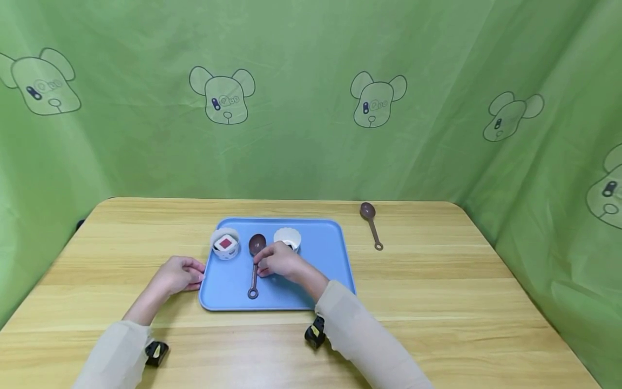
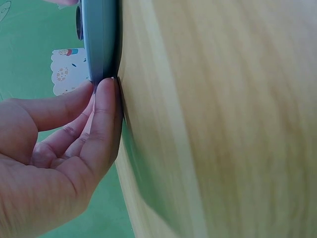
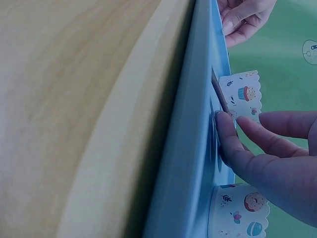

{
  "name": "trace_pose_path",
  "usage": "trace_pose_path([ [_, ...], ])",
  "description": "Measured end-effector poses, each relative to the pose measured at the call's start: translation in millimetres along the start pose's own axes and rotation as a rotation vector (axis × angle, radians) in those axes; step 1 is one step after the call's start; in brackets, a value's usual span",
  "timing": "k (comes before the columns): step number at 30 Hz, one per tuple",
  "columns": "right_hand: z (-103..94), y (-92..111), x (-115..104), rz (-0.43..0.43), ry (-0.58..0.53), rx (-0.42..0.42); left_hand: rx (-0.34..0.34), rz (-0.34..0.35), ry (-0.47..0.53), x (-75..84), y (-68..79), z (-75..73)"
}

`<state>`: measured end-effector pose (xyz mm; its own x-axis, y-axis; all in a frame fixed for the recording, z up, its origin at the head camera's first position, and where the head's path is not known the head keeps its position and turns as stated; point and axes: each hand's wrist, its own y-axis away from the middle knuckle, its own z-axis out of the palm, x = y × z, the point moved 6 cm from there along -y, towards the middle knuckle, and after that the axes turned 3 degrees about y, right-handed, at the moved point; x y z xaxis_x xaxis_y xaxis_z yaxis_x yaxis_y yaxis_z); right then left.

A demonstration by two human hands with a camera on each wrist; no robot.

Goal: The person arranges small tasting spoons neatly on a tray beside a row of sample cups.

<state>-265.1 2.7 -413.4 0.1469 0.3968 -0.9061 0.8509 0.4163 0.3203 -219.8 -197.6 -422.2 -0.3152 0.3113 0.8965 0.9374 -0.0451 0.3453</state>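
Note:
A blue tray (image 1: 320, 259) lies on the wooden table. At its left rim, my left hand (image 1: 181, 274) pinches the edge between thumb and fingers (image 2: 101, 114). A brown spoon (image 1: 256, 246) lies lengthwise on the tray, bowl away from me. My right hand (image 1: 279, 260) reaches over it, with fingertips (image 3: 225, 124) pinching the handle just below the bowl. Left of the spoon stands a scalloped white paper cup (image 1: 232, 254), printed with sweets, holding a white block with a red diamond. Another such cup (image 1: 288, 233), partly hidden by my right hand, has something dark inside.
A second brown spoon (image 1: 372, 227) lies on the table (image 1: 437, 281) to the right of the tray. Green curtains (image 1: 301, 156) with bear outlines hang behind the table and at its sides. Black devices are strapped at both wrists.

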Motion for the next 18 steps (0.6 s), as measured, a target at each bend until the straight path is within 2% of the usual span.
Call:
trace_pose_path([
  [18, 0.4, -0.1, -0.1, 0.001, 0.012, 0.003, 0.002, -0.002, -0.011, 0.6, 0.0, -0.8],
])
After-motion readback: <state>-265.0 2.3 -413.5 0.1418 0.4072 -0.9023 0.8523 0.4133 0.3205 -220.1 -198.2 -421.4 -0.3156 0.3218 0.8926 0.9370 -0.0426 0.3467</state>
